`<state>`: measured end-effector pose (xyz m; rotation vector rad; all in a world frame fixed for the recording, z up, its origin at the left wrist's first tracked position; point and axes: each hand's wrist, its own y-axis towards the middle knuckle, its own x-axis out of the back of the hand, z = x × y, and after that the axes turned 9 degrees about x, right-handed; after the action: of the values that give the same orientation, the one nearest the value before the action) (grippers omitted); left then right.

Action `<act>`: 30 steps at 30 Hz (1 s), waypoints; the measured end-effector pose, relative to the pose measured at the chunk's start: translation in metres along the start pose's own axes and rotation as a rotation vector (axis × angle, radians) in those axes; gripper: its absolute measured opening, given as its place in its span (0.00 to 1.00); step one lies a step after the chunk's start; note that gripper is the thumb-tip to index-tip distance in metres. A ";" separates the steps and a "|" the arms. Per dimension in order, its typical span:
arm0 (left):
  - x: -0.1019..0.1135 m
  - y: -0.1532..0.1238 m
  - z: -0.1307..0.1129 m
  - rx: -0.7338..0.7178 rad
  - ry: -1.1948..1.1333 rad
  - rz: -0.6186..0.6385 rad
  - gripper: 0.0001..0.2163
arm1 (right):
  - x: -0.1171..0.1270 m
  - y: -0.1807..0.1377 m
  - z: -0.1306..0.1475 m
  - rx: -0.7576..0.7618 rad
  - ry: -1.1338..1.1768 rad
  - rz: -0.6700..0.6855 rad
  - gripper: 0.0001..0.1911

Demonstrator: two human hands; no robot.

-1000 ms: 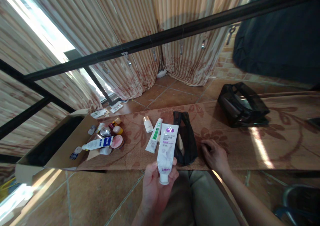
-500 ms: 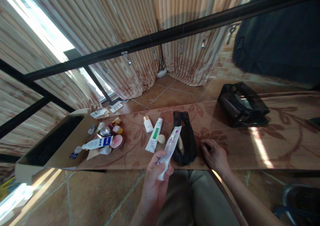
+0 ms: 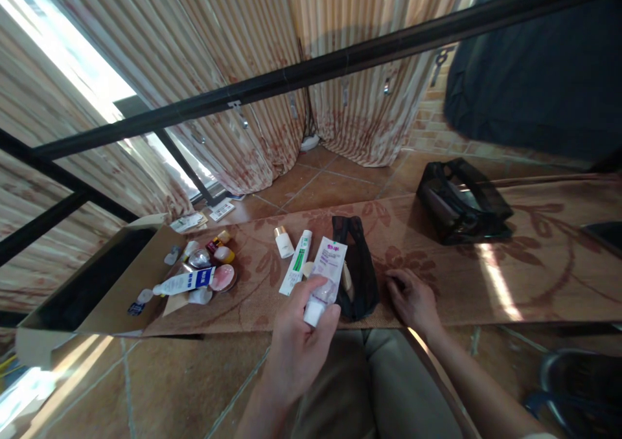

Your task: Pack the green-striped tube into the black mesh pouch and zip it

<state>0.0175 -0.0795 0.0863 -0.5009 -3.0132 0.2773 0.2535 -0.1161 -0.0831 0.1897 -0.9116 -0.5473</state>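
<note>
You're apparently handling the white tube (image 3: 328, 261) near the black bag (image 3: 366, 291), left hand (image 3: 300, 337) grasping its capped end; the next move is likely needing steadiness. Your right hand (image 3: 416, 302) is resting, grip unclear.

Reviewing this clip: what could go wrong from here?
1. The left hand holds the purple-lettered tube near its capped end; it might slip if the grip loosens.
2. The green-lettered tube lies close by and could get nudged.
3. The blue-and-white tube lies across small containers; a bump might send it sliding.
</note>
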 end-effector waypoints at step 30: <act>-0.056 0.060 0.008 -0.397 0.518 0.165 0.11 | 0.003 0.001 0.003 -0.007 0.033 0.009 0.12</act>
<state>0.0885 -0.0437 0.0652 -0.7196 -2.5154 -0.3940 0.2533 -0.1160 -0.0792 0.1874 -0.8777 -0.5373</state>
